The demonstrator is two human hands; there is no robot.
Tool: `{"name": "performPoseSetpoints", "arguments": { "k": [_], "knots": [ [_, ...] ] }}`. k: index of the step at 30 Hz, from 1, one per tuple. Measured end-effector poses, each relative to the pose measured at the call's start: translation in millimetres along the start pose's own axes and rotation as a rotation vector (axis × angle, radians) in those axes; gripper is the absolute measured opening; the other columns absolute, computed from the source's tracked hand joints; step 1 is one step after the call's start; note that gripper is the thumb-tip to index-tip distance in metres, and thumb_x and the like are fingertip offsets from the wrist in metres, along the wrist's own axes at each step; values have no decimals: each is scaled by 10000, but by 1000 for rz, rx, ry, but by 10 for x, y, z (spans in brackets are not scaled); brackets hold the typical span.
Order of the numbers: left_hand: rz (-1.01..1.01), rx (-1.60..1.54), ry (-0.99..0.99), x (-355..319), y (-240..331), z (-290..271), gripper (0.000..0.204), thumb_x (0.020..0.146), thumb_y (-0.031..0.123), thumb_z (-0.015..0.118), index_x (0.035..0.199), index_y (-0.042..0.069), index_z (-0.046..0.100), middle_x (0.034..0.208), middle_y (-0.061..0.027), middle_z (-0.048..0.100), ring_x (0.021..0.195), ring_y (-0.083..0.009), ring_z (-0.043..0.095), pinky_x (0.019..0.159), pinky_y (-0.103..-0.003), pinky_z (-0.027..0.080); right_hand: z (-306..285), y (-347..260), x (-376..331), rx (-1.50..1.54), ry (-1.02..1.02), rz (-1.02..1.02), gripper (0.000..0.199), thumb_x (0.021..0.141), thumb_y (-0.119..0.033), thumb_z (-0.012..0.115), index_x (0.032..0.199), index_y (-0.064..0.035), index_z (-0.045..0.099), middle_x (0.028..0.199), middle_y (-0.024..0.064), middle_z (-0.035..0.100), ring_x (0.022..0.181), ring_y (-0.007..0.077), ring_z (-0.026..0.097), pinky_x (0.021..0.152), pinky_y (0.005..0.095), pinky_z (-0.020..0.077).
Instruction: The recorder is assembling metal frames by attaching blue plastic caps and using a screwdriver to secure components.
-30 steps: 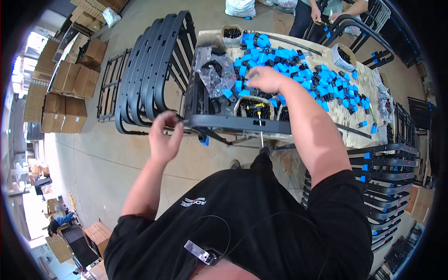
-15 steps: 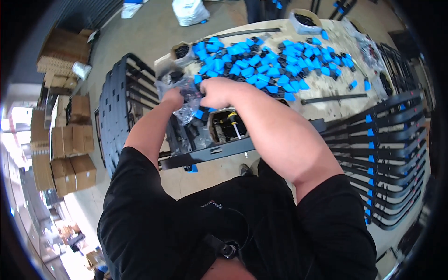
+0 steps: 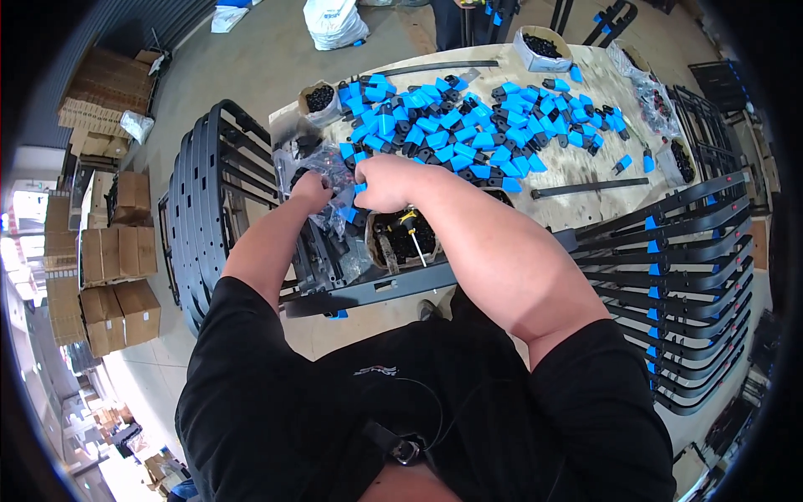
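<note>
My left hand is closed at the crumpled clear plastic bag on the table's left side. A small dark part shows by its fingertips, but what it grips is hidden. Just to the right, my right hand has its fingers curled in, with a bit of blue at the fingertips; its contents are mostly covered. Below that hand is an open box of small black parts, and a yellow-and-black screwdriver lies on them. A black metal rail runs along the near edge.
Blue-and-black plastic pieces are heaped over the wooden table. Boxes of black parts stand around its edges. Black slatted frames are stacked at left and right. Another person stands beyond the far edge.
My view has shifted slightly, showing more of the near box and screwdriver. My hands remain close together by the plastic bag, the right one turned a little more knuckles-up.
</note>
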State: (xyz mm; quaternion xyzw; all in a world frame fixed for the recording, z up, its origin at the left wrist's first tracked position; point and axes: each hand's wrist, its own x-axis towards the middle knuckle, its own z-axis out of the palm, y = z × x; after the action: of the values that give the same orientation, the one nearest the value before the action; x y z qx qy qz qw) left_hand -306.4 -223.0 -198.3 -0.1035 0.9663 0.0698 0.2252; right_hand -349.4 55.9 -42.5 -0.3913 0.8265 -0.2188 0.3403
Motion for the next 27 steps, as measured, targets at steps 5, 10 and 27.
{"name": "performPoseSetpoints", "arguments": {
  "k": [5, 10, 27],
  "knots": [
    [215, 44, 243, -266, 2, -82, 248, 905, 258, 620, 1026, 68, 724, 1150, -159, 673, 1197, -366, 580, 1031, -454, 475, 0, -15, 16, -29, -6, -17, 544, 862, -368, 706, 1259, 1, 663, 1252, 228, 674, 1174, 362, 642, 1009, 418, 509],
    [183, -1, 332, -467, 16, -373, 280, 912, 231, 603, 1060, 28, 726, 1168, -190, 687, 1134, -375, 620, 1016, -452, 489, -38, 2, 23, -14, 15, -32, 540, 865, -375, 712, 1255, -4, 667, 1262, 223, 676, 1182, 353, 644, 1003, 414, 510],
    [270, -501, 895, -2099, 960, -946, 137, 890, 143, 690, 947, 20, 704, 936, -189, 707, 881, -390, 682, 804, -455, 542, -73, -286, -131, 673, 15, -294, 337, 905, -208, 766, 1184, -41, 678, 900, 7, 678, 713, 72, 556, 618, 247, 467]
  ]
}}
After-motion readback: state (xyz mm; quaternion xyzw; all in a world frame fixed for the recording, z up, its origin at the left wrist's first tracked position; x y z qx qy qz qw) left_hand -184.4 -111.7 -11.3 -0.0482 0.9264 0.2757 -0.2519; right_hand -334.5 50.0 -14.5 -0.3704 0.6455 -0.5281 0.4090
